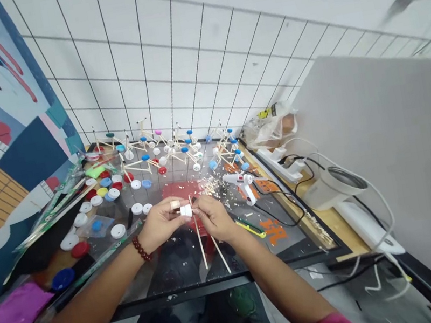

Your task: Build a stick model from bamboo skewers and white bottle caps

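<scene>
My left hand (162, 222) pinches a small white bottle cap (185, 210) above the glass table (168, 278). Right beside it, my right hand (213, 216) is closed around thin wooden sticks (201, 240) that hang down toward me. The two hands meet at the cap, over a red mat (181, 190). A dark red bead bracelet sits on my left wrist.
Loose caps (118, 231) in white, red, blue and yellow lie at the left. Several stick-and-cap models (180, 148) stand at the back by the tiled wall. A white glue gun (243, 183) and a yellow-green cutter (250, 228) lie to the right, with cables, a power strip (283, 164) and a plastic bag (270, 122).
</scene>
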`<state>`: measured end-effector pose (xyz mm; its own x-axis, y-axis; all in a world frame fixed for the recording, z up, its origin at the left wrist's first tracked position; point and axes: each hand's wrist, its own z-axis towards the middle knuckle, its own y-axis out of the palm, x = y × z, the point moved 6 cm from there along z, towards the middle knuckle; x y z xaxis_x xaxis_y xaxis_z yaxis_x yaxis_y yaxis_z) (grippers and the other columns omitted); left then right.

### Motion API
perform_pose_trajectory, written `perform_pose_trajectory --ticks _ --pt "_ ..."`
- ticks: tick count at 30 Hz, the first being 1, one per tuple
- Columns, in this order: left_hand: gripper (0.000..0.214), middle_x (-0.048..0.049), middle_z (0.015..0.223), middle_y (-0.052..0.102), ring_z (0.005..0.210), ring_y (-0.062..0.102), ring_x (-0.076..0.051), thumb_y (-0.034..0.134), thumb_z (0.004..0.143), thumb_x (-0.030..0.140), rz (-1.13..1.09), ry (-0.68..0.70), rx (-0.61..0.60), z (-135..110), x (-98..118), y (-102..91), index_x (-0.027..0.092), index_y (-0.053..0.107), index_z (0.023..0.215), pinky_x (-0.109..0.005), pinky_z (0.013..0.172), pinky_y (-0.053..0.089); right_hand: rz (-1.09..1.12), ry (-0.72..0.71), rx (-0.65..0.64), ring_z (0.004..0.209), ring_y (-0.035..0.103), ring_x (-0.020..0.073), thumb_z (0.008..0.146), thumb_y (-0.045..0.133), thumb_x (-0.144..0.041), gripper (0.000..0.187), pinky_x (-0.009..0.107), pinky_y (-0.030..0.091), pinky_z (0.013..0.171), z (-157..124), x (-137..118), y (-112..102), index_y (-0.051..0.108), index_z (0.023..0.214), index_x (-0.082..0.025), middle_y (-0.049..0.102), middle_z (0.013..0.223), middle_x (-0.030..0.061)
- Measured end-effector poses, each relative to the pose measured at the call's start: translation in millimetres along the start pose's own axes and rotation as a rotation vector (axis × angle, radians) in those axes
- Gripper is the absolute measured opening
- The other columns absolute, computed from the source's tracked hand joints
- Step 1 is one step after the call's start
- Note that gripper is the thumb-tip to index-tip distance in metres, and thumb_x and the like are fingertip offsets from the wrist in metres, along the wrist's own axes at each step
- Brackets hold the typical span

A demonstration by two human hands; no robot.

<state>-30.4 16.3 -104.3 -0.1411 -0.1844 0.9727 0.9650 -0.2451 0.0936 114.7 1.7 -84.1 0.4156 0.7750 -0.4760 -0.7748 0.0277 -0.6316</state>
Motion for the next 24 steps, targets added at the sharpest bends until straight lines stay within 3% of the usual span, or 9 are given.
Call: perform_pose_trajectory --ticks 3,7,11,18,24 --pt "0.045 -0.0086 0.098 0.076 0.091 0.071 -0.023 0.085 0.057 0.022 -0.067 -0.092 0.045 -1.2 -8.8 0.1 0.017 0.076 0.101 -0.038 0.086 0.057 -0.058 0.000 0.058 0.068 0.051 0.0179 0.100 0.035 -0.032 0.031 0.030 0.039 0.065 -0.1 0.2 -0.9 0.054 0.079 -0.020 0.054 0.070 0.0031" --pt "0.042 -0.0103 0.097 0.077 0.090 0.072 -0.026 0.085 0.054 0.022 -0.058 -0.066 0.056 -2.3 -7.9 2.1 0.014 0.077 0.095 -0.044 0.091 0.056 -0.088 -0.010 0.084 0.063 0.051 0.0170 0.098 0.039 -0.030 0.031 0.029 0.038 0.062 -1.3 1.0 1.2 0.055 0.074 -0.020 0.053 0.065 0.0018" --pt "0.035 -0.0103 0.096 0.078 0.090 0.073 -0.027 0.081 0.057 0.020 0.001 0.002 0.081 -5.5 -3.9 3.3 0.014 0.077 0.091 -0.043 0.090 0.057 -0.097 0.014 0.094 0.061 0.051 0.0166 0.097 0.039 -0.028 0.031 0.028 0.037 0.060 -4.2 2.2 4.9 0.053 0.070 -0.020 0.052 0.062 0.0014" --pt "0.032 -0.0101 0.096 0.078 0.089 0.074 -0.027 0.079 0.059 0.019 0.055 -0.006 0.105 -8.1 -8.5 4.2 0.014 0.077 0.090 -0.043 0.086 0.059 -0.097 0.049 0.042 0.062 0.050 0.0176 0.096 0.039 -0.029 0.029 0.029 0.037 0.061 -8.6 9.0 15.9 0.051 0.070 -0.021 0.052 0.064 0.0020" --pt "0.044 -0.0108 0.100 0.077 0.092 0.072 -0.024 0.084 0.058 0.017 -0.093 -0.032 0.091 0.4 -15.0 -3.1 0.014 0.073 0.100 -0.039 0.088 0.057 -0.083 0.078 0.047 0.065 0.053 0.0166 0.099 0.038 -0.029 0.029 0.028 0.040 0.062 -2.0 7.9 8.5 0.055 0.077 -0.019 0.055 0.068 0.0016"
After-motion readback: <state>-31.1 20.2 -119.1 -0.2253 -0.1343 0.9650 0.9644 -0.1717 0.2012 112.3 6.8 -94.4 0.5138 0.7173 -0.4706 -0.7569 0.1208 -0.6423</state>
